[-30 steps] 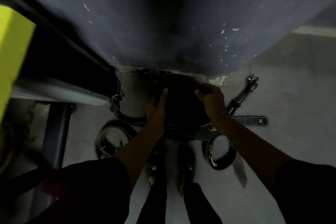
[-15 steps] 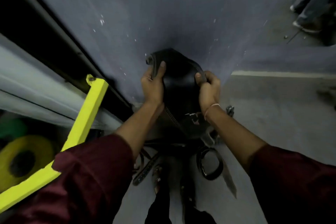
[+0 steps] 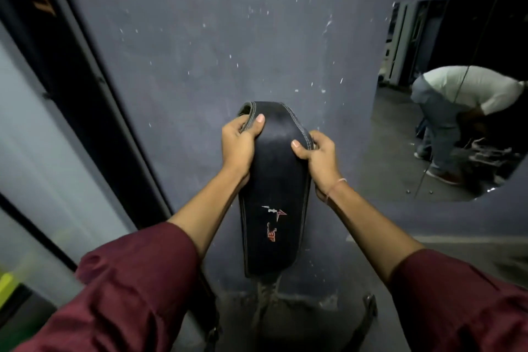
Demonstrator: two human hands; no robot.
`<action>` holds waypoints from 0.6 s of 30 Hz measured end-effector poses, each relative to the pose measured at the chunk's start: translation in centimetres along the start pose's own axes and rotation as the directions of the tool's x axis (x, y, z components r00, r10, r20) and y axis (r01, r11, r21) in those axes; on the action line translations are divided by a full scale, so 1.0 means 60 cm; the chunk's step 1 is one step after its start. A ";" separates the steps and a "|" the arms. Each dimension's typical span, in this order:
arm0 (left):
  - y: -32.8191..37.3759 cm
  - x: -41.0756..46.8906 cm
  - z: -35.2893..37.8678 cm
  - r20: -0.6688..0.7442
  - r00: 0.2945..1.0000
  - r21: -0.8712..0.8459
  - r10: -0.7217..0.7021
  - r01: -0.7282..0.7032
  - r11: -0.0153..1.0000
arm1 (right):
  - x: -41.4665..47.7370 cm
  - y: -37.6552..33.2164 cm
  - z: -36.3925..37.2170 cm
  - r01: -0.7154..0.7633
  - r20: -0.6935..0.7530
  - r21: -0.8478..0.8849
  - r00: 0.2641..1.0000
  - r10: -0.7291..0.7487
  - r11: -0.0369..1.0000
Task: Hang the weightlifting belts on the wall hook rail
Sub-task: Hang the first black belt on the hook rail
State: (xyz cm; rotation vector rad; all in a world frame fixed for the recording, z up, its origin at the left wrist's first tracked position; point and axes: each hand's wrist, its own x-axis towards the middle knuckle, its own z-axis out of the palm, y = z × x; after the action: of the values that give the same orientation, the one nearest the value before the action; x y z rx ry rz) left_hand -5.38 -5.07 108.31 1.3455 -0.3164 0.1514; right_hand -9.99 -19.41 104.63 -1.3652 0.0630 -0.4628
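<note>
A wide black leather weightlifting belt [image 3: 275,194] with white stitching and a small red logo hangs lengthwise in front of a dark grey wall [image 3: 217,46]. My left hand [image 3: 238,144] grips its upper left edge, thumb on the front face. My right hand [image 3: 317,156] grips the right edge slightly lower, thumb also on the face. The belt's top folds over away from me. No hook rail shows in this view. Another belt's strap [image 3: 364,320] lies on the floor below.
A wall mirror [image 3: 445,88] at the right reflects a person in a white shirt bending over. A black-framed panel [image 3: 71,71] runs diagonally at the left, with a yellow-green object [image 3: 7,284] at the lower left edge. My dark red sleeves fill the bottom.
Both hands have raised the belt from floor level up in front of the wall. The view has tilted upward, bringing the mirror into sight and leaving the floor belts mostly below.
</note>
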 end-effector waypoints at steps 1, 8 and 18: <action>0.026 0.006 0.000 0.000 1.000 0.001 0.022 -0.022 1.000 | 0.005 -0.024 0.011 0.023 0.005 0.007 1.000 -0.023 1.000; 0.162 0.052 -0.034 -0.044 0.984 -0.050 0.174 -0.176 0.983 | 0.000 -0.107 0.060 0.157 0.171 0.005 0.973 -0.156 0.988; 0.274 0.063 -0.065 -0.044 0.970 -0.145 0.241 -0.245 0.959 | -0.034 -0.144 0.111 0.184 0.131 -0.084 0.976 -0.172 0.979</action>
State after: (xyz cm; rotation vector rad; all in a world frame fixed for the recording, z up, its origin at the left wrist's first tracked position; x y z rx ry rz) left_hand -6.02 2.09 124.05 1.1520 -0.4628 0.3435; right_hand -12.21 -13.67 113.83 -1.4978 -0.1414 -0.5297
